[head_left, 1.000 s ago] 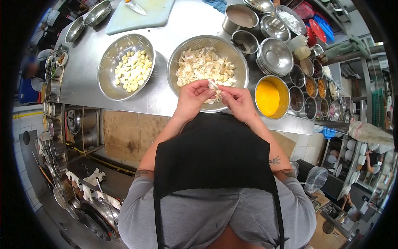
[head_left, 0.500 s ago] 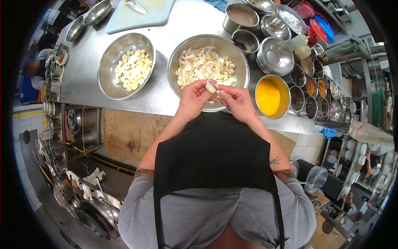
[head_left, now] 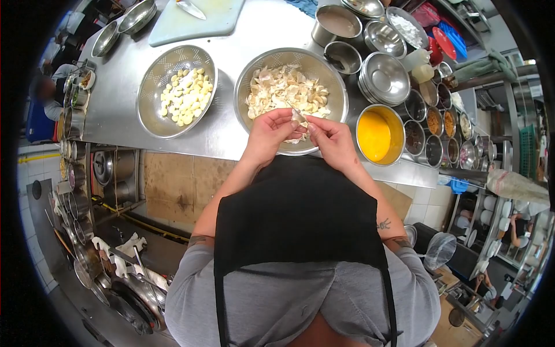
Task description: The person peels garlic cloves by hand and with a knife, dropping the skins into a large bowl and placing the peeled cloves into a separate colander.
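Over the near edge of a perforated metal bowl (head_left: 339, 98), my two hands meet at a garlic clove (head_left: 299, 118) with pale, papery skin. My left hand (head_left: 270, 134) pinches the clove from the left. The fingertips of my right hand (head_left: 329, 141) are closed on its other side. Beneath them the bowl holds a heap of unpeeled cloves and loose skins (head_left: 283, 89). Left of it, a second perforated bowl (head_left: 151, 110) contains peeled, cream-coloured cloves (head_left: 186, 97).
A pot of yellow liquid (head_left: 374, 136) stands right of my right hand. Stacked metal bowls (head_left: 386, 78) and several containers are beyond it. A knife (head_left: 191, 9) lies on a cutting board (head_left: 199, 26) at the far side. A person (head_left: 52, 95) is at the far left.
My fingers have shifted slightly around the clove, which is turned differently and shows more of its skin. Both hands remain over the same bowl.
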Motion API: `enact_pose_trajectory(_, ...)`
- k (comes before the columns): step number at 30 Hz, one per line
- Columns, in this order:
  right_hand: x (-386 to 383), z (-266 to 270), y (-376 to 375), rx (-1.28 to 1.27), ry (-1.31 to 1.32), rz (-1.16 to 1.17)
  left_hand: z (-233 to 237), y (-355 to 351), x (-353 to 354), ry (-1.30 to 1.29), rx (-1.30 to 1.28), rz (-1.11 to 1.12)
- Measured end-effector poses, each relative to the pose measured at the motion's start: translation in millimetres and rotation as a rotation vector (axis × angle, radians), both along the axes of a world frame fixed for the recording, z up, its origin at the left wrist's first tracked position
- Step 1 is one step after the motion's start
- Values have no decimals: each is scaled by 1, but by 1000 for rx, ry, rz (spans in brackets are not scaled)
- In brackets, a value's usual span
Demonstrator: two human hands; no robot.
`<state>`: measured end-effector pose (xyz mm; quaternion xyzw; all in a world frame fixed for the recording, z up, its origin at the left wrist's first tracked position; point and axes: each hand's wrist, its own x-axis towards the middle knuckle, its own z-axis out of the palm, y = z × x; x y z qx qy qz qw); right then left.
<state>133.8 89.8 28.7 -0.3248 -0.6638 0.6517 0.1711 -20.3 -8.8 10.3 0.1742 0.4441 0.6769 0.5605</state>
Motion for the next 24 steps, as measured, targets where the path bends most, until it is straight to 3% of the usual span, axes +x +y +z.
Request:
enact_pose_trajectory(4, -2, -3, 2, 92, 2, -63, 0, 1, 0, -28, -6, -6)
enact_pose_trajectory(10, 2, 1, 5, 126, -95, -5, 1, 0, 0, -113, -59, 54)
enact_pose_trajectory(13, 3, 4, 0, 47, -3, 66, -2, 0, 0, -138, -21, 58)
enact_pose_trajectory(16, 1, 3, 0, 12, 2, 118, 0, 0, 5, -99, -59, 76)
enact_pose_trajectory(22, -2, 2, 4, 71, -16, -33, 2, 2, 11, -10, -63, 105)
enact_pose_trajectory(24, 1, 16, 4, -79, 0, 29, 0, 3, 10, 59, -48, 123)
